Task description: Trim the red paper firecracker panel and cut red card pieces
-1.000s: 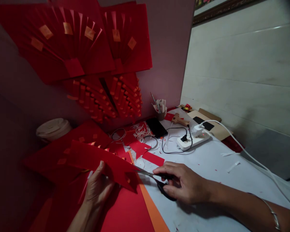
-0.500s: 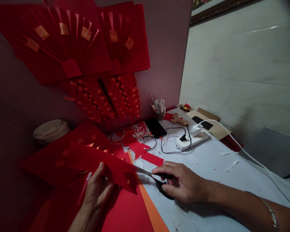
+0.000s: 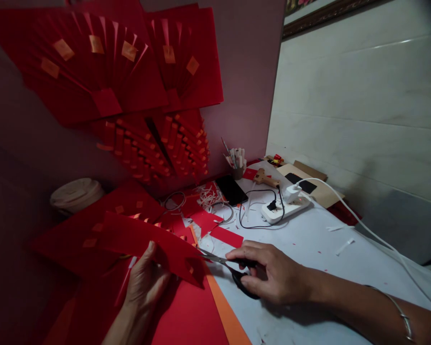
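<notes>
A red paper sheet (image 3: 177, 254) fans across the upper side of a person's left hand (image 3: 147, 273), from 10 o'clock round to 3, its right edge meeting the blades of black-handled scissors (image 3: 223, 261). The scissors lie at 9 o'clock from the right hand (image 3: 273, 273).

The left hand pinches the sheet, thumb pressed on the near face, the other fingers largely hidden from view. The right hand is closed around the scissors, digits at the handle loops; the blades sit at a narrow angle, their tips at the paper.

Below the cut, at 4 o'clock from the left hand, a flat red sheet (image 3: 187, 314) overlaps an orange sheet (image 3: 224, 304), with the held paper covering part of both.

Beyond the right hand, at 12 o'clock, a power strip (image 3: 287, 211) and a glue gun (image 3: 267, 178) rest on the white-topped table (image 3: 326, 256); a phone (image 3: 232, 190) lies at 11 o'clock, just short of a cup of pens (image 3: 239, 170). Pleated red fans (image 3: 104, 72) hang between 11 and 12 from the left hand, above rows of orange-tipped rolls (image 3: 147, 148).
</notes>
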{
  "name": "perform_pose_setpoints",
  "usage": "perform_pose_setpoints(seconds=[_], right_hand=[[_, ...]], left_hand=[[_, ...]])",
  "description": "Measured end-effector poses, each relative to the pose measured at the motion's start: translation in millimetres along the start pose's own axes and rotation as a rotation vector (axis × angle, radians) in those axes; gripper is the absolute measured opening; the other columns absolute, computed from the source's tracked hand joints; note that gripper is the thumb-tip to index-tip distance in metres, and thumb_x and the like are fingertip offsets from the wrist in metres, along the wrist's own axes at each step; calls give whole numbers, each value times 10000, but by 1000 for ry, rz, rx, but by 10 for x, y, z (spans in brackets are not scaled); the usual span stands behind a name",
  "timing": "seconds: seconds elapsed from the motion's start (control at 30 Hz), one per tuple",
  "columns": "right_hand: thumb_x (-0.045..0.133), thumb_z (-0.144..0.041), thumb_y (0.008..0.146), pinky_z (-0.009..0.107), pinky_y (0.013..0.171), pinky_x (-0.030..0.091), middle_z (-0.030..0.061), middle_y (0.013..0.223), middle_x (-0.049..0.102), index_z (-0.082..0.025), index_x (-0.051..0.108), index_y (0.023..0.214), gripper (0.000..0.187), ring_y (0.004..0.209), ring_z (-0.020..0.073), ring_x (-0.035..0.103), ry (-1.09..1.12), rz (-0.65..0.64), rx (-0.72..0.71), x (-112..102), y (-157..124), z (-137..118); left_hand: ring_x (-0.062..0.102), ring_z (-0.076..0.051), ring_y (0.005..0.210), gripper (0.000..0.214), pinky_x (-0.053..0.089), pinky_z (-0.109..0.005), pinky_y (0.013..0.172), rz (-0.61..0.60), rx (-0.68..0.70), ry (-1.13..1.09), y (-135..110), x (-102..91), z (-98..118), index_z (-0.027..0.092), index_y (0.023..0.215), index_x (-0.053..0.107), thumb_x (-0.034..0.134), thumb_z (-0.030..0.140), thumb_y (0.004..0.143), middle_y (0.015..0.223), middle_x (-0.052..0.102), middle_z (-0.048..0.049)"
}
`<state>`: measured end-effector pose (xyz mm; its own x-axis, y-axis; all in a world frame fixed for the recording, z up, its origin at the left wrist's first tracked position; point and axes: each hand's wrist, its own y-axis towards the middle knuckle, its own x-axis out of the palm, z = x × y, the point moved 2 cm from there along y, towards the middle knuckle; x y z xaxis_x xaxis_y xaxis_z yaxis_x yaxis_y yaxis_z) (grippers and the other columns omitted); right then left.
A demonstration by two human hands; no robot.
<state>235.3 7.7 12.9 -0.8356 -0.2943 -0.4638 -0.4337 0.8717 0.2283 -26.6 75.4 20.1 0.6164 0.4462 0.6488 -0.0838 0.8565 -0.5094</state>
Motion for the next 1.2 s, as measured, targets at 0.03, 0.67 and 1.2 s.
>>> perform_pose_setpoints(seconds=[0.03,0.67,1.2], right_hand=[[651,-162,744,278,616,432,5,823,561,-214,650,1217,476,662,147,494,-3,-2,-1,-3,-2,0],[665,-163,750,261,605,456,23,907,598,-229,648,1239,494,666,129,532,80,-38,14,-32,3,45],[660,-176,744,283,619,450,26,867,594,-213,668,1216,474,660,142,528,35,23,1,-18,9,53]], left_hand=[[740,-161,619,463,623,-255,646,9,-3,-5,1,2,-2,184,703,715,346,70,959,675,779,-48],[748,-165,630,452,627,-270,667,-31,11,-14,38,-15,18,164,751,713,330,42,960,701,788,-66],[755,-169,639,488,624,-247,636,-6,-20,-26,-14,31,-16,166,713,711,311,60,970,687,785,-63]])
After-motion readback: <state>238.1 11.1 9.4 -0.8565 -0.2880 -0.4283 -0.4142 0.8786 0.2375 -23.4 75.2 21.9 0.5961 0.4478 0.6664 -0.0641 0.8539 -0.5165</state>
